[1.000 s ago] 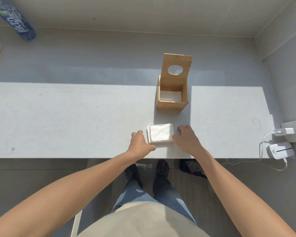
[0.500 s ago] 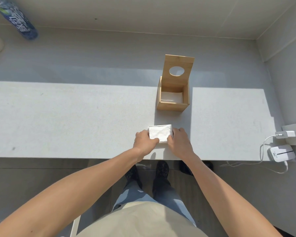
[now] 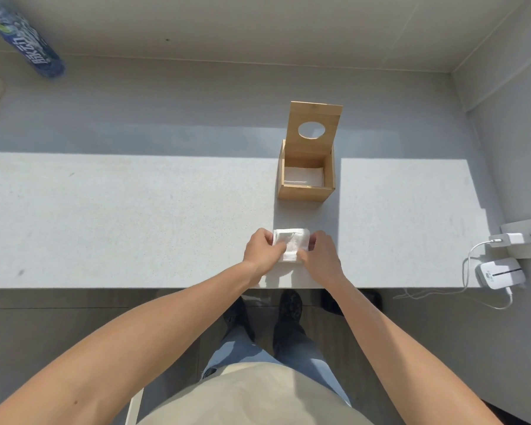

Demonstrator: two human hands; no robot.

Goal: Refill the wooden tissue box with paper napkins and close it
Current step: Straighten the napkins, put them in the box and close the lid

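A wooden tissue box [image 3: 305, 191] stands on the grey counter [image 3: 135, 216], right of centre. Its lid [image 3: 314, 118], with an oval hole, stands upright at the back, and some white napkins lie at the bottom inside. Nearer me, close to the counter's front edge, a white stack of paper napkins [image 3: 291, 245] is gripped from both sides. My left hand [image 3: 262, 251] holds its left edge and my right hand [image 3: 321, 256] holds its right edge, thumbs on top. The stack looks lifted slightly off the counter and squeezed.
A blue plastic bottle [image 3: 25, 41] lies at the far left back. A white charger with a cable [image 3: 509, 239] and a small white device [image 3: 500, 273] sit at the counter's right end. A wall closes the right side. My feet show below the front edge.
My hands went from resting beside the napkin stack to closing on both its sides. The stack is now pinched narrower and raised a little.
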